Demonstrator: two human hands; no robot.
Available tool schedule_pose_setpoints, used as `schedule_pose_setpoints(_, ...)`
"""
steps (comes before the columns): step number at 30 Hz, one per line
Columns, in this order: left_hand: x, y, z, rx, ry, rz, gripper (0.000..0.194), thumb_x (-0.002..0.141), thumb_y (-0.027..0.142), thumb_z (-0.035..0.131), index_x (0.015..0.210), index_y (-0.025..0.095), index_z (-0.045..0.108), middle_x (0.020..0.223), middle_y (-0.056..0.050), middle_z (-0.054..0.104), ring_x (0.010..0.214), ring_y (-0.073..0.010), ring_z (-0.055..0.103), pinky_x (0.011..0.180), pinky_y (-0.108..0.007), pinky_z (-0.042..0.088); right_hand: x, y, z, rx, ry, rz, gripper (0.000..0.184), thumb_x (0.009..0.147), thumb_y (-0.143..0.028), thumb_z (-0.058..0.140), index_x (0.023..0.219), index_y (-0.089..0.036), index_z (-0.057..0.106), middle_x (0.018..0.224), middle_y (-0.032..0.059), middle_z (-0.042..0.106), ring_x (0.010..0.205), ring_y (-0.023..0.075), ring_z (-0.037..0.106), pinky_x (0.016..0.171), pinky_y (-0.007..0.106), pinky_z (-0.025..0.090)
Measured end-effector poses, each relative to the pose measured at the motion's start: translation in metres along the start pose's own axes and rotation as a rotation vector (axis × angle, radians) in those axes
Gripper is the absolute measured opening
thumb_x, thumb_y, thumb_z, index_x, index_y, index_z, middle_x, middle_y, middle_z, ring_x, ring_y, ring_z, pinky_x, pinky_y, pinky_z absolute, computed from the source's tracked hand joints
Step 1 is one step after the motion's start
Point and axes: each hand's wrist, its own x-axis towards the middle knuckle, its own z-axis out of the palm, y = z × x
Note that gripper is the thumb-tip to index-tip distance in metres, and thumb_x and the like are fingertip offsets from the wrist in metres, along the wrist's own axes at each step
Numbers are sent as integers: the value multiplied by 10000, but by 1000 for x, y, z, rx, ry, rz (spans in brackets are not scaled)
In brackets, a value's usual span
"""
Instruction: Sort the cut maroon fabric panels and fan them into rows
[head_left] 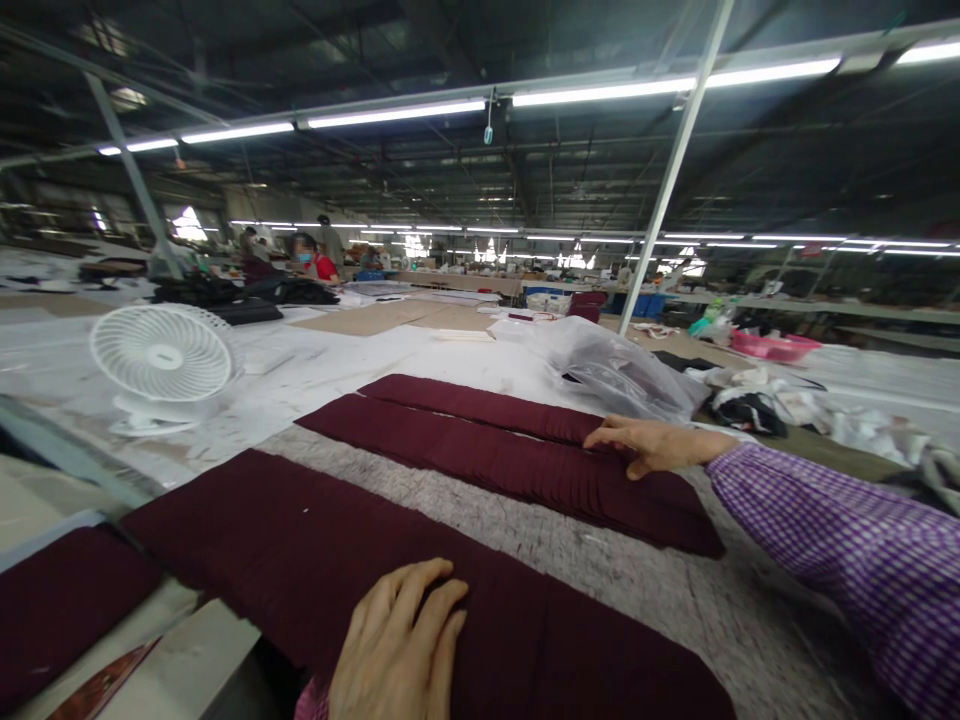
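Head cam view from my spot at a long cutting table, with grey speckled padding (675, 610) under all the cloth. My left hand (397, 640) lies flat on a wide dark maroon fabric panel (247, 560), palm down and fingers a bit spread, pressing on it rather than gripping anything. My right hand (652, 447) is stretched out of a purple gingham sleeve (847, 570), open with the fingers long, resting on a narrower gathered maroon fabric strip (510, 480), fingertips just beside a second maroon fabric strip (480, 408) lying right behind it. Another maroon fabric piece (60, 610) sits off to my left. Past the cloth there's a round white plastic desk fan (161, 360) on the left, a crumpled clear plastic bag (615, 370) ahead, and a pink plastic tub (772, 347) further right. Way down the room, a co-worker in a red top (324, 267) stands by the tables.
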Motion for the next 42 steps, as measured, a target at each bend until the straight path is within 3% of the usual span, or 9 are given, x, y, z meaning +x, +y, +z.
schedule_pose_setpoints(5, -1, 0, -1, -1, -1, -1, 211, 932, 222, 572, 1104, 275, 682, 1125, 4, 754, 984, -196, 697, 771, -314, 595, 15, -11, -4, -119, -85, -48, 712, 627, -123, 682, 1318, -258, 577, 1149, 52, 488, 964, 243, 565, 803, 358, 461)
schedule_pose_setpoints(11, -1, 0, -2, -9, 0, -3, 203, 933, 224, 576, 1100, 274, 680, 1122, 3, 752, 984, -196, 691, 776, -312, 584, 28, -10, -4, -226, -124, -70, 407, 838, -339, 734, 1188, -188, 591, 1171, 66, 539, 974, 237, 544, 861, 424, 467)
schedule_pose_setpoints(15, 1, 0, -1, -11, -1, -6, 206, 932, 214, 573, 1099, 274, 677, 1122, 4, 749, 981, -195, 688, 766, -310, 576, 26, -8, -5, -234, -109, -65, 301, 875, -407, 716, 1048, -175, 633, 1121, 59, 581, 1043, 256, 540, 938, 460, 435)
schedule_pose_setpoints(18, 1, 0, 0, -15, 3, -7, 213, 928, 197, 570, 1096, 273, 676, 1120, 7, 748, 984, -193, 685, 773, -310, 570, 18, -2, -3, -187, -73, -16, 303, 879, -414, 716, 1037, -170, 632, 1079, 55, 599, 1030, 255, 557, 932, 462, 445)
schedule_pose_setpoints(23, 0, 0, 2, -4, 18, 0, 209, 925, 202, 580, 1097, 273, 673, 1125, 9, 746, 985, -193, 681, 776, -308, 564, 2, 16, 6, -2, -46, 92, 392, 939, -394, 663, 1247, -175, 560, 1064, 55, 630, 923, 216, 623, 825, 395, 526)
schedule_pose_setpoints(31, 0, 0, 1, -2, 17, 0, 204, 930, 206, 571, 1096, 276, 669, 1120, 13, 746, 992, -188, 675, 791, -303, 555, -9, 36, 13, 133, -1, 208, 337, 928, -414, 685, 1146, -169, 612, 1066, 53, 641, 953, 225, 629, 860, 417, 530)
schedule_pose_setpoints(42, -1, -2, 2, 10, 9, 5, 204, 937, 231, 574, 1110, 280, 671, 1126, 15, 745, 995, -188, 675, 792, -302, 557, -10, 36, 9, 177, -67, 170, 292, 965, -438, 646, 994, -149, 674, 981, 30, 683, 906, 214, 656, 858, 404, 532)
